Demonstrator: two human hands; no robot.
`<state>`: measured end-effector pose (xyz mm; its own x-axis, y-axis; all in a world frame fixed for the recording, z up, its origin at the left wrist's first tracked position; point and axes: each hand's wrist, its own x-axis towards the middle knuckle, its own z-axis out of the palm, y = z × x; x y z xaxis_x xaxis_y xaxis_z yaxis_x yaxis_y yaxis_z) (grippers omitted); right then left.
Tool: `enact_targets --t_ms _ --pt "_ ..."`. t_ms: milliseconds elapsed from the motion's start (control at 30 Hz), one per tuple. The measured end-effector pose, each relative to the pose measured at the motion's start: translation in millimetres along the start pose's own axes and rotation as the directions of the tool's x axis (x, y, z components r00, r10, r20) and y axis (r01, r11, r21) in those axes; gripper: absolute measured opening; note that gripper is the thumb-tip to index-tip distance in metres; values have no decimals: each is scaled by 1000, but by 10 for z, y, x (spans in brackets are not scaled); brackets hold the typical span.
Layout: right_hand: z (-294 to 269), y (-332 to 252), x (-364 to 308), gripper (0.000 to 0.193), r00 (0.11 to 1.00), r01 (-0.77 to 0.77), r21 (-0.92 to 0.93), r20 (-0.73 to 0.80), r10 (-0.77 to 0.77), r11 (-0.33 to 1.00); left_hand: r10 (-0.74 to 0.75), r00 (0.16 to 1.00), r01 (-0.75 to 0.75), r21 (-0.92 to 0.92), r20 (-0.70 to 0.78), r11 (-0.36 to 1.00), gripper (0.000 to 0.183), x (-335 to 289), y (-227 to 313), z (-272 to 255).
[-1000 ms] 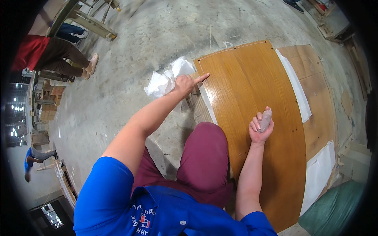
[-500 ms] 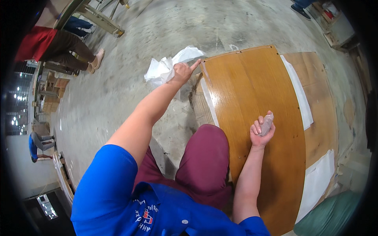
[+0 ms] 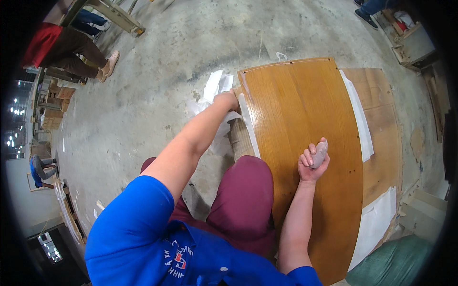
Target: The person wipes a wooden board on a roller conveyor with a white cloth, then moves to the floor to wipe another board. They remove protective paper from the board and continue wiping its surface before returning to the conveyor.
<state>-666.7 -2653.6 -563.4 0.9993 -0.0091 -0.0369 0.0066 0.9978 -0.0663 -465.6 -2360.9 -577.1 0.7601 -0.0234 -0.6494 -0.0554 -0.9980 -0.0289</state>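
A curved, glossy brown wooden panel (image 3: pixel 305 105) lies on the floor beside my right leg. At its far left side, my left hand (image 3: pixel 226 102) is closed on a crumpled white sheet (image 3: pixel 214 86), thin and partly see-through. This hand is just off the panel's left edge, its fingertips mostly hidden. Above the panel's middle, my right hand (image 3: pixel 311 168) is turned palm up, with its fingers curled round a greyish-pink lump (image 3: pixel 318 155) that looks like putty. A pale smear (image 3: pixel 246 83) marks the panel near its far left corner.
Cardboard (image 3: pixel 379 100) and white sheets (image 3: pixel 379 214) lie under the panel. A green bundle (image 3: pixel 391 262) sits at the near right. One person (image 3: pixel 71 47) stands at the far left, another (image 3: pixel 43 170) bends farther back, and a shoe (image 3: pixel 366 19) shows far right.
My left hand has drawn back from the panel's far left corner, and its outstretched index finger has folded in. The white sheet has shifted with it. My right hand still holds the lump.
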Motion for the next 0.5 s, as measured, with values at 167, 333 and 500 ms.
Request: enact_targets --t_ms 167,333,500 --pt "14 12 45 40 1000 12 0 10 -12 1000 25 989 -19 41 -145 999 44 -289 -1 300" --pt "-5 -51 -55 41 999 44 -22 -8 -44 999 191 934 -216 -52 -303 975 60 -507 -94 -172" --pt "2 3 -20 41 1000 20 -14 -10 -20 1000 148 919 -183 -63 -366 981 79 -422 -215 -514"
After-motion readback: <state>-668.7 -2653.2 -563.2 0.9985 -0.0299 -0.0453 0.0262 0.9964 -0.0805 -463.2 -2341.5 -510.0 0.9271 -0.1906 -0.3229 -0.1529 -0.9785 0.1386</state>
